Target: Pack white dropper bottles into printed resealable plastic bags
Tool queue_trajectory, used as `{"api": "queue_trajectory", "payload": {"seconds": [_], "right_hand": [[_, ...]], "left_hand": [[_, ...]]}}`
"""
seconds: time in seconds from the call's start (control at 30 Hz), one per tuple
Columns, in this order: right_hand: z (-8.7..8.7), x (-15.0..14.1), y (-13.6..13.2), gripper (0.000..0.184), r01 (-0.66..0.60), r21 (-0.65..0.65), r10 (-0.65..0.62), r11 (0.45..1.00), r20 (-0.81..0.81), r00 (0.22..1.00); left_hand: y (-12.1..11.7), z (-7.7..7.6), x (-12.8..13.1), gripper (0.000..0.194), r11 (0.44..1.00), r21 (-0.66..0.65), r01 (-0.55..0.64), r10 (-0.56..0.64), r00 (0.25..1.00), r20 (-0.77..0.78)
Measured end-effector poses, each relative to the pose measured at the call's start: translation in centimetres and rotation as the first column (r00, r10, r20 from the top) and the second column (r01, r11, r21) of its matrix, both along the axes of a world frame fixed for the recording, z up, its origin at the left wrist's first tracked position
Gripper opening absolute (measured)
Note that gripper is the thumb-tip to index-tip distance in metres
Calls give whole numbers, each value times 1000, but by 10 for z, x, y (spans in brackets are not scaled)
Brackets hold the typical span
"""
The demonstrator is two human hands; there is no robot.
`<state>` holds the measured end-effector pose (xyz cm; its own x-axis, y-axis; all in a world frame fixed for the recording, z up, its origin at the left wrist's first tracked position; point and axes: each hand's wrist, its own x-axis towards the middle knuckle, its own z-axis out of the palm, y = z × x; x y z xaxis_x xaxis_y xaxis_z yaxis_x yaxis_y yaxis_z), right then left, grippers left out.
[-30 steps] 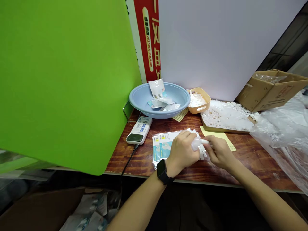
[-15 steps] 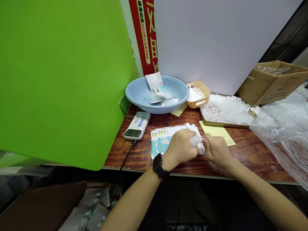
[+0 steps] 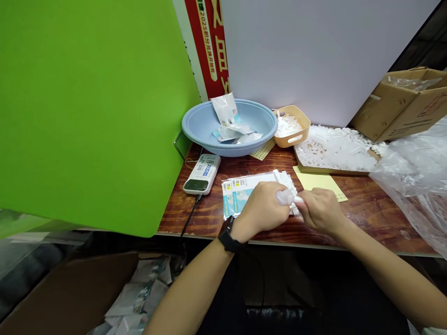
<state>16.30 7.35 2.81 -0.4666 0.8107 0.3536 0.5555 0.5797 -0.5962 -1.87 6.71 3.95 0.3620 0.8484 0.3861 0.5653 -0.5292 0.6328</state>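
Place: small hand-packing station, workshop or back-room type by the look of it.
Surface: narrow wood-grain tabletop (image 3: 384, 218), crowded with loose stock.
Backdrop: green board (image 3: 87, 116) and white board (image 3: 314, 60) standing upright, red printed banner (image 3: 206, 46) showing between them.
Stock: tan tray (image 3: 331, 171) heaped with white plastic pieces (image 3: 335, 151); orange basket (image 3: 303, 122) holding more; blue basin (image 3: 256, 111) with printed packets (image 3: 226, 111) inside.
Packaging: cardboard box (image 3: 401, 104) and clear plastic bag (image 3: 412, 181) at the right end; carton (image 3: 70, 298) on the floor below, filled with paper packets (image 3: 139, 288).
Handwork: left hand (image 3: 261, 207) and right hand (image 3: 321, 211) meet on a translucent plastic piece (image 3: 286, 197), above stacked foil packets (image 3: 240, 190).
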Motion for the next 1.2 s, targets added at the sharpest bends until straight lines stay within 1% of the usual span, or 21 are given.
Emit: {"api": "queue_trajectory", "payload": {"seconds": [0.03,0.07,0.1,0.13,0.2,0.23,0.3,0.37,0.4,0.43,0.47,0.53,0.57,0.63,0.7,0.73,0.8,0.9,1.0,1.07,1.2], "right_hand": [[0,-4,-3,45,13,-112,-20,994,-66,998],[1,-7,-7,46,0,-238,-34,971,-140,990],[2,-10,-11,47,-45,-378,-43,925,-222,974],[5,-13,-14,46,-122,-520,-59,845,-317,946],[10,-15,-20,45,-324,-735,-159,596,-504,849],[12,-15,-22,46,-408,-775,-216,483,-557,802],[16,-13,-24,46,-491,-794,-275,359,-593,757],[16,-12,-24,46,-520,-808,-302,278,-587,751],[15,-12,-24,46,-516,-816,-301,260,-576,760],[14,-12,-23,46,-500,-825,-292,262,-562,774],[13,-11,-23,46,-476,-832,-281,286,-548,788],[11,-8,-20,46,-421,-826,-284,375,-535,796],[11,-5,-19,44,-391,-806,-298,444,-545,784],[14,4,-18,37,-305,-717,-296,628,-581,758],[19,13,-21,33,-145,-558,-235,817,-553,799],[21,17,-23,35,-55,-458,-203,887,-496,844],[24,21,-30,37,90,-250,-178,964,-356,917],[24,18,-36,25,162,74,-139,984,-251,958],[24,9,-35,12,78,342,-7,936,-205,979],[25,3,-32,14,28,446,56,895,-175,983],[24,1,-28,24,-21,530,98,848,-116,988]], "left_hand": [[-1,-1,0,6,977,211,-40,55,996,-67],[-1,-2,1,6,907,419,-49,110,986,-122],[-1,-2,1,7,810,586,-25,150,975,-165],[-1,-2,0,10,714,700,14,174,965,-197],[-1,0,-2,16,577,813,83,194,952,-236],[-1,1,-3,18,532,840,104,204,947,-247],[-2,3,-6,18,464,876,135,222,939,-262],[-3,3,-7,17,406,899,162,226,936,-271],[-3,3,-8,18,382,908,172,223,936,-271],[-3,2,-8,18,365,913,180,217,937,-272],[-3,1,-8,17,361,914,186,212,938,-274],[-3,-1,-7,17,401,901,163,216,940,-266],[-3,-3,-7,16,445,887,127,227,941,-249],[-2,-5,-6,16,535,844,17,276,941,-194],[-1,-6,-6,16,586,806,-78,328,933,-148],[-1,-7,-6,19,597,796,-105,347,928,-138],[0,-7,-5,25,602,787,-134,375,918,-131],[2,-8,-3,25,597,787,-159,403,907,-123],[4,-8,1,19,583,794,-171,424,898,-118],[5,-7,5,16,571,804,-167,438,890,-127],[9,-6,10,15,547,826,-135,447,882,-152]]}}
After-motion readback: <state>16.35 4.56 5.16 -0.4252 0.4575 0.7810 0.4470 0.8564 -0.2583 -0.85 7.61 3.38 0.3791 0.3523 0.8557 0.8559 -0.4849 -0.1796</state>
